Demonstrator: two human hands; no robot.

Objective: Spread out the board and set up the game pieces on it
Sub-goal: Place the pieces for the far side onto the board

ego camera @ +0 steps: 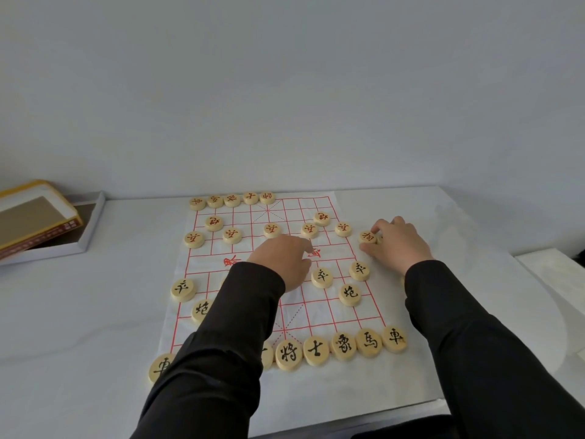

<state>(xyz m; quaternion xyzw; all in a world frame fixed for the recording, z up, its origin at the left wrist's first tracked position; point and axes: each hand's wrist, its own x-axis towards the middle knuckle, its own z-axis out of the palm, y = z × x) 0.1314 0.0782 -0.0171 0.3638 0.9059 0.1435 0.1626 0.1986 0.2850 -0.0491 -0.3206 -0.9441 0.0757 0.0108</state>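
A white paper board (319, 312) with a red grid lies spread on the table. Round wooden pieces stand on it: red-lettered ones (232, 235) at the far side, black-lettered ones (343, 346) at the near side. My left hand (283, 259) hovers palm down over the board's middle, fingers curled; whether it holds anything is hidden. My right hand (397, 243) is off the board's right edge, fingers pinching a red-lettered piece (367, 237) lying there. Another piece shows partly under that hand.
An open game box (85, 229) with its yellow-edged lid (34, 213) sits at the far left of the white table. A second white surface (557, 274) adjoins on the right. A plain wall rises behind the table.
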